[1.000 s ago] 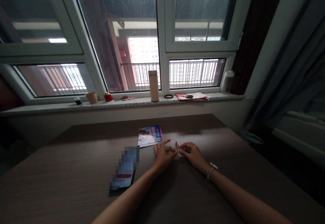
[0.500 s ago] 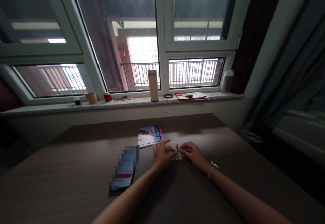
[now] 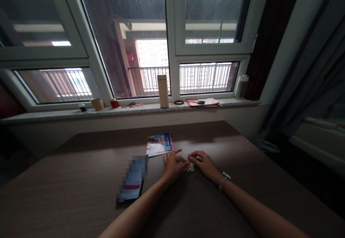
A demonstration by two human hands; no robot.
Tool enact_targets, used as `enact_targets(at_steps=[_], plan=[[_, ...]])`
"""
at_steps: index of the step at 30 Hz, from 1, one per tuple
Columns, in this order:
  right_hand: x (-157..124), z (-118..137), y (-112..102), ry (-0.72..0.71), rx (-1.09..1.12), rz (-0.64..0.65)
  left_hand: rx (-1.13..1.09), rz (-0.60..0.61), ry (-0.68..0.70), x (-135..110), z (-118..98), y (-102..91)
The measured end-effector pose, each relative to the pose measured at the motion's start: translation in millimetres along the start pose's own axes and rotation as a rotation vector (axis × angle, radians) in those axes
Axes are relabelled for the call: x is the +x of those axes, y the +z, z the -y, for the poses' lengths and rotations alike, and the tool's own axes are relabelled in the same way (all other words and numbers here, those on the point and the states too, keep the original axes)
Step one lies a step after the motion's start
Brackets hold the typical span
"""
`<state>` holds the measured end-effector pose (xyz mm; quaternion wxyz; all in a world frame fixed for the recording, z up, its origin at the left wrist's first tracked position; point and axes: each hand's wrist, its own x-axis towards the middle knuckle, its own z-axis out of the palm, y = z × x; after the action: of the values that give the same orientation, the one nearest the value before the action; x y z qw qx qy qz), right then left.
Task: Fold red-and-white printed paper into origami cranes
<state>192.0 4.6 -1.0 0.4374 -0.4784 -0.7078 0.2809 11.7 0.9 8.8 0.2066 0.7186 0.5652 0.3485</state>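
Note:
Between my fingertips, just above the brown table (image 3: 81, 180), is a small folded piece of paper (image 3: 191, 166) with pale green and reddish parts. My left hand (image 3: 173, 164) pinches its left side between thumb and finger, the other fingers reaching forward. From the right, my right hand (image 3: 204, 161) pinches the upper part of the same paper; its fingertips almost meet the left ones. Fingers cover some of the paper. Beyond my left hand lies a printed blue and white leaflet (image 3: 159, 144). A phone-like dark slab (image 3: 132, 180), its face blurred out, lies left of my left forearm.
Along the windowsill (image 3: 134, 110) stand a paper cup (image 3: 97, 104), a red spool (image 3: 114, 103), a beige flask (image 3: 162, 91) and a grey-white bottle (image 3: 242, 86). A bead bracelet (image 3: 178, 102) and red-white papers (image 3: 208, 102) with scissors (image 3: 199, 102) lie there too.
My right fingertips have shifted slightly left, closer to my left ones. The small paper has turned a little, and its pale green lower part is seen at a different angle.

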Motion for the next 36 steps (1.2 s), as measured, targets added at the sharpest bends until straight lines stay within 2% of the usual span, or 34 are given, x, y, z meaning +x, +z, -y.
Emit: enact_targets(at_steps=[9, 18, 26, 36], plan=[[0, 4, 0, -0.016, -0.022, -0.012, 0.011, 0.020, 0.026, -1, -3, -1.7], [-1, -11, 2, 0.034, 0.031, 0.021, -0.016, -0.098, 0.027, 0, -3, -4.9], [0, -2, -2, 0.075, -0.055, -0.058, 0.042, -0.002, -0.003, -1, -2, -0.6], [0, -13, 2, 0.039, 0.078, -0.007, 0.052, 0.003, 0.015, 0, -3, -0.8]])
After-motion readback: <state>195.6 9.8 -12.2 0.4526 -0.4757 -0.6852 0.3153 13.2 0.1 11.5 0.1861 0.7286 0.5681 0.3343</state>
